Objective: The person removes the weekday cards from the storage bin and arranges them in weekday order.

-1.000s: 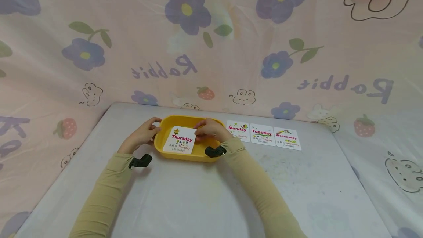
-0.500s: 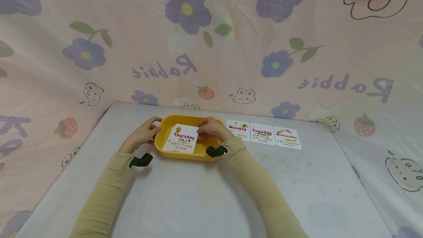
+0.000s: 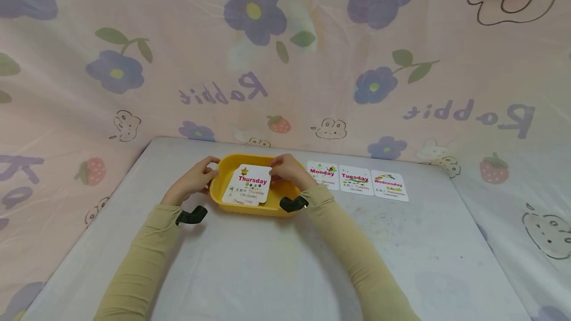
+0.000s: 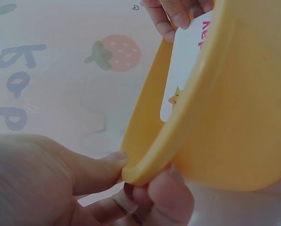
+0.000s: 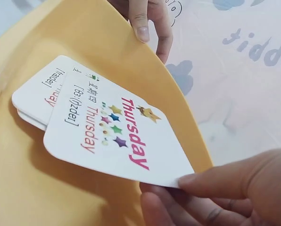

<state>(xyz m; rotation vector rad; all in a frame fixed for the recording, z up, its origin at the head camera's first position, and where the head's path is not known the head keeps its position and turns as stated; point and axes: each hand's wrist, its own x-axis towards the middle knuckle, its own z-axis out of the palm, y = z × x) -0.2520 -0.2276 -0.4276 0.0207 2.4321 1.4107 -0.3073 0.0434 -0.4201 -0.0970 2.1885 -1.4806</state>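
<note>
A yellow plastic tray (image 3: pixel 236 208) stands toward the back of the table. My left hand (image 3: pixel 193 182) grips its left end, thumb on the rim and fingers under it, as the left wrist view shows. Between thumb and fingers, my right hand (image 3: pixel 289 171) pinches a corner of the white Thursday card (image 5: pixel 117 127), which is tilted up inside the tray. Beneath it, more white cards (image 5: pixel 37 92) lie stacked on the tray floor. Part of the top one shows, with red letters ending in "day"; the rest is hidden by the Thursday card.
Right of the tray, three cards lie in a row: Monday (image 3: pixel 323 174), Tuesday (image 3: pixel 356 180) and Wednesday (image 3: pixel 389 186). The right forearm passes close to the Monday card. Behind the table (image 3: pixel 267 261) hangs a pink cloth (image 3: pixel 312 73) with flowers and rabbits.
The Thursday card has shifted up and slightly right with my right hand, uncovering the lower edge of the card beneath. My left hand keeps its grip on the tray.
</note>
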